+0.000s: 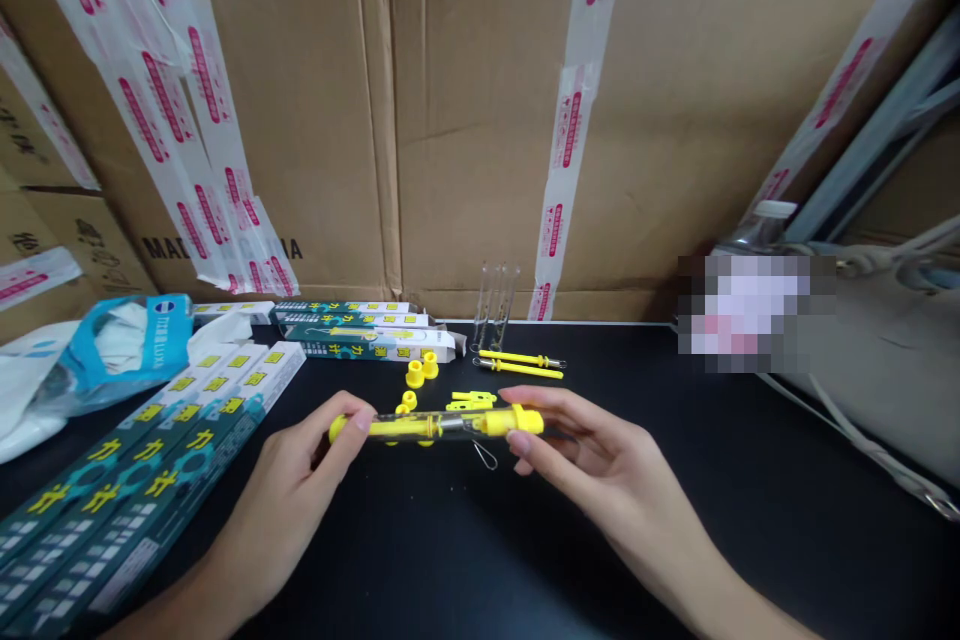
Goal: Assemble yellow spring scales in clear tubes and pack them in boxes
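A clear tube with yellow parts and a metal spring inside point(435, 426) is held level between both hands, above the black table. My left hand point(300, 465) pinches its left end, where a yellow tip shows. The fingers of my right hand point(592, 445) close on the yellow cap at its right end. Just below the tube lies a wire loop point(486, 456). Behind it are yellow caps point(415, 374), small flat yellow pieces point(471, 400) and two yellow rods with springs and hooks point(521, 365). Clear empty tubes point(496, 305) stand farther back.
Long printed boxes point(187, 450) lie on the left, with more boxes point(360, 335) at the back. A blue and white packet point(135, 345) is at far left. On the right are a bottle point(772, 220) and a pale bag point(892, 340). Cardboard point(465, 120) rises behind the table point(480, 560).
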Action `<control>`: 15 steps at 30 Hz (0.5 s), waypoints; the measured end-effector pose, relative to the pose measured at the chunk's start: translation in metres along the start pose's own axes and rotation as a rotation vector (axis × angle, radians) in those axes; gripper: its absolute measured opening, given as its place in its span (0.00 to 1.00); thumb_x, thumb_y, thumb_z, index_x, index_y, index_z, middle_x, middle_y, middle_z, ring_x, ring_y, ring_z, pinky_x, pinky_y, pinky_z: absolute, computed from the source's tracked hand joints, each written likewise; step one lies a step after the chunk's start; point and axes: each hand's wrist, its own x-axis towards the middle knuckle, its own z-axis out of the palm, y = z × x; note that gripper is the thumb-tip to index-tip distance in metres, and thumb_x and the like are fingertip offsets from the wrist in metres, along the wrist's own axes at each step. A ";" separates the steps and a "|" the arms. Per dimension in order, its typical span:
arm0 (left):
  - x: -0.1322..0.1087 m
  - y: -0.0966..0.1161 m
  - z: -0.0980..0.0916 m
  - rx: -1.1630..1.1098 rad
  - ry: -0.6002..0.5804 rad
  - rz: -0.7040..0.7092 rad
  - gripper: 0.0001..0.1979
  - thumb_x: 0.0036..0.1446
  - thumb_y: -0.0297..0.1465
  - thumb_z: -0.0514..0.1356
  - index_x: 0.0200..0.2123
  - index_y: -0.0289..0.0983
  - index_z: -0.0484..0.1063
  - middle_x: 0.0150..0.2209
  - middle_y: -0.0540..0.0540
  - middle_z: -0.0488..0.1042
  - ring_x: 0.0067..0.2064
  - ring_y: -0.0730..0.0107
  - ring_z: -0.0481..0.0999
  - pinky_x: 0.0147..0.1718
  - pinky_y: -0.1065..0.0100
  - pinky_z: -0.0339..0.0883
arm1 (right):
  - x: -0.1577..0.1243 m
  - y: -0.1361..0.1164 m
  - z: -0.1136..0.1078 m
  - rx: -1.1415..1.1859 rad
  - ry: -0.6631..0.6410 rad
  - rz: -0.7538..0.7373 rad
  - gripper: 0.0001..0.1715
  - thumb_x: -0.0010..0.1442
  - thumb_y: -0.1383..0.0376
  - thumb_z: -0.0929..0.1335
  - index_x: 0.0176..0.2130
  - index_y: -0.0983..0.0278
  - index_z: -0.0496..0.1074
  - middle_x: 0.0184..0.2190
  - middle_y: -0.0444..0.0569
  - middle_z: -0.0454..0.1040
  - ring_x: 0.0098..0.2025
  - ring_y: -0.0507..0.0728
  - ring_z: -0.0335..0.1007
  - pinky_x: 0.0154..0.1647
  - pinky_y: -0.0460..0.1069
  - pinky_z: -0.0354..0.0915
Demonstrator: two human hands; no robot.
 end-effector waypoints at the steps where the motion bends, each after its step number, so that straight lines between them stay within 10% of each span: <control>1: 0.000 0.001 0.000 0.029 0.024 0.010 0.23 0.65 0.52 0.46 0.30 0.42 0.66 0.23 0.56 0.56 0.25 0.68 0.58 0.25 0.68 0.50 | -0.001 0.002 0.000 -0.041 -0.012 -0.009 0.16 0.59 0.58 0.75 0.47 0.58 0.79 0.38 0.46 0.80 0.31 0.52 0.74 0.35 0.47 0.74; 15: 0.001 -0.003 -0.001 0.468 0.085 0.286 0.18 0.67 0.38 0.47 0.30 0.41 0.72 0.28 0.50 0.74 0.33 0.58 0.71 0.41 0.55 0.52 | -0.009 0.001 0.010 -0.064 -0.179 0.152 0.13 0.58 0.57 0.74 0.39 0.63 0.75 0.28 0.44 0.74 0.26 0.51 0.69 0.24 0.44 0.71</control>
